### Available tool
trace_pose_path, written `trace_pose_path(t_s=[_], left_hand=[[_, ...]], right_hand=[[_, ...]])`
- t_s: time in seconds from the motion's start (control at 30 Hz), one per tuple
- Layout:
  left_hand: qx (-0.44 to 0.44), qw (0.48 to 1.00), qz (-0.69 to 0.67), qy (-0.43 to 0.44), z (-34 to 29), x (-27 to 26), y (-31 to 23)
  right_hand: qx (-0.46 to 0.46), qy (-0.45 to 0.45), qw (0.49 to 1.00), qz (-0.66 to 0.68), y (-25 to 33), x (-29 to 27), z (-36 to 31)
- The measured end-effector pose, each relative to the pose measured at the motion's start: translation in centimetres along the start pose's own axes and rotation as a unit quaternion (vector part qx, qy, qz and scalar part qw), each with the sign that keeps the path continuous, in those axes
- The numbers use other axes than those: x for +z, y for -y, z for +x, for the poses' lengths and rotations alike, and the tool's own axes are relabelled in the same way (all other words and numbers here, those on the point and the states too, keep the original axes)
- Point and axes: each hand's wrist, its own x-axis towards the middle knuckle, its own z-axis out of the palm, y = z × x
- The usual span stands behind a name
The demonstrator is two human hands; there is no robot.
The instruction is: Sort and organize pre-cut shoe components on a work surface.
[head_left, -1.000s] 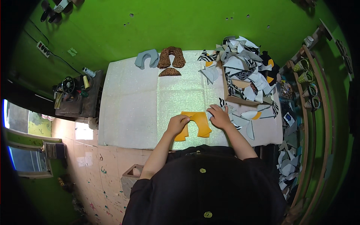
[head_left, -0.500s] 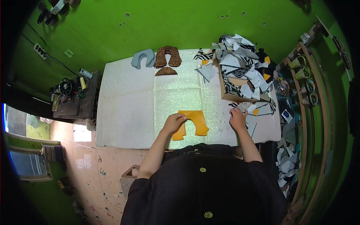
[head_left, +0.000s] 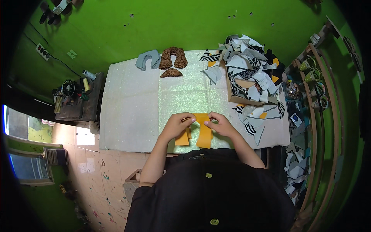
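Observation:
Both my hands hold a small stack of yellow U-shaped fabric pieces [head_left: 203,135] at the near edge of the table [head_left: 131,112]. My left hand [head_left: 181,123] pinches the stack's upper left part between thumb and fingers. On the other side, my right hand [head_left: 219,123] grips its upper right part, thumb on top. The legs of the U hang toward me and sit unevenly over one another. How many layers there are, I cannot tell.
Grey U-shaped pieces [head_left: 148,60] and leopard-print pieces [head_left: 172,58] lie at the table's far edge. A cardboard box [head_left: 234,97] heaped with scraps [head_left: 251,63] stands at the right, with loose cut-offs [head_left: 251,116] before it. A sewing machine [head_left: 68,89] is at the left.
My right hand has left the scraps by the box and moved left onto the yellow stack. The yellow pieces have shifted in my hands, and their right leg now hangs straighter.

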Motion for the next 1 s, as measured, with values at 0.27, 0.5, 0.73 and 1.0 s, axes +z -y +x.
trace_pose_path(t_s=[0.27, 0.5, 0.73, 1.0], left_hand=[[-0.034, 0.994, -0.082, -0.064, 0.4, -0.9, 6.5], [-0.102, 0.970, 0.122, -0.183, 1.4, 0.6, 9.9], [-0.032, 0.915, 0.334, -0.224, 1.6, 1.5, 8.5], [0.184, 0.906, 0.355, -0.139, 4.7, 3.1, 11.5]], right_hand=[[0.120, -0.175, 0.953, 0.215, -3.6, 1.5, 0.2], [0.160, -0.194, 0.968, -0.008, -7.4, 3.4, 0.6], [0.160, -0.200, 0.934, -0.248, -5.8, 3.4, 0.7], [0.002, -0.122, 0.915, -0.383, -5.5, 5.3, 2.6]])
